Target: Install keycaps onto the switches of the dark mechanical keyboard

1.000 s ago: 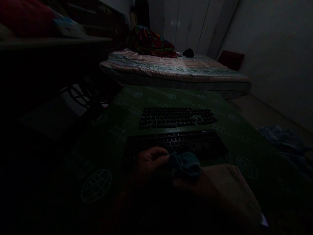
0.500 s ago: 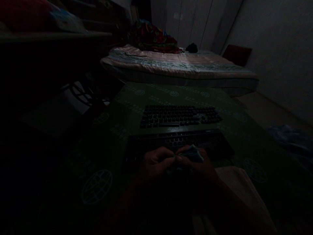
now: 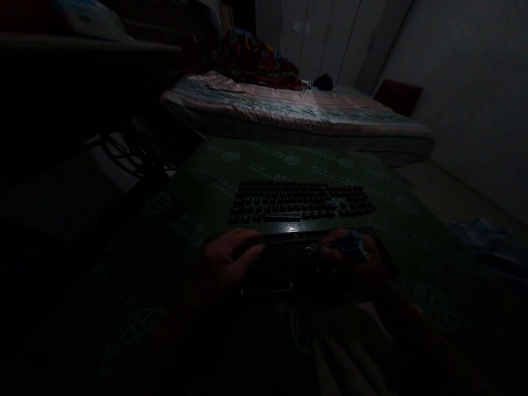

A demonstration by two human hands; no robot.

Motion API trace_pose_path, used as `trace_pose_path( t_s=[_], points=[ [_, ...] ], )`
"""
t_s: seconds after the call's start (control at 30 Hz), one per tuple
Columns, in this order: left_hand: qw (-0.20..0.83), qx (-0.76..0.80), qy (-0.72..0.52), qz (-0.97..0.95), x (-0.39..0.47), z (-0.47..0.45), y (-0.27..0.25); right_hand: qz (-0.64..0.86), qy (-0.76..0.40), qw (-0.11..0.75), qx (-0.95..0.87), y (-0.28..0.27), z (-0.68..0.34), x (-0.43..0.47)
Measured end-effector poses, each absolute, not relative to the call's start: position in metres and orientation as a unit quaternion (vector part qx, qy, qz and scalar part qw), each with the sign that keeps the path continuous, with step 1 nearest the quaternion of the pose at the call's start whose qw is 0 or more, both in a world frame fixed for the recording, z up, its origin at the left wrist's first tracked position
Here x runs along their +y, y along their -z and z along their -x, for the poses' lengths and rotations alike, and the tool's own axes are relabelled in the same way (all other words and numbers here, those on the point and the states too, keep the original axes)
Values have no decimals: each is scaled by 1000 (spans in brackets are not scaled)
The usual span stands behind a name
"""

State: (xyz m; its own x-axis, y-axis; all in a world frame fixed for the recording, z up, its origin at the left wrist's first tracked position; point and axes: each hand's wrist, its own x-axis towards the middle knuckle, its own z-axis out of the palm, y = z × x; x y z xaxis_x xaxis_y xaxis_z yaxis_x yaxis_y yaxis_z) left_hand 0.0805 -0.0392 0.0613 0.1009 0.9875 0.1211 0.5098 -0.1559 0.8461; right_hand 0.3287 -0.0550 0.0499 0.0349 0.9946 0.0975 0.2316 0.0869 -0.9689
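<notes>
Fingers of our right hand point(image 3: 363, 264) close around a blue cloth point(image 3: 352, 243) above the black keyboard base point(image 3: 284, 261).

We seem to be working over the base, and the next touch probably calls for a light, steady press. Our left hand point(image 3: 226, 256) curls half open at its left end; whether it grips, we cannot tell. Rows of black keys point(image 3: 284, 198) lie just beyond on the green table point(image 3: 264, 165), easily knocked; dimness hides detail.

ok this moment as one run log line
left hand: at left end of black keyboard | right hand: holding blue cloth | keycaps: rows beyond keyboard
</notes>
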Motion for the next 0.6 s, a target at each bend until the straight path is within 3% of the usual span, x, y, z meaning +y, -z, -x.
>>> trace_pose_path(
  t_s=[0.23,0.43,0.6],
  points=[
    [127,656,-345,-659,-5,-26,-32,614,-326,466,-548,-36,-362,-30],
    [85,673,-340,-651,1,-21,-14,618,-322,451,-557,-27,-372,-19],
    [125,679,-314,-651,4,-21,-12,593,-351,407,-600,-19,-363,-15]
  ],
)
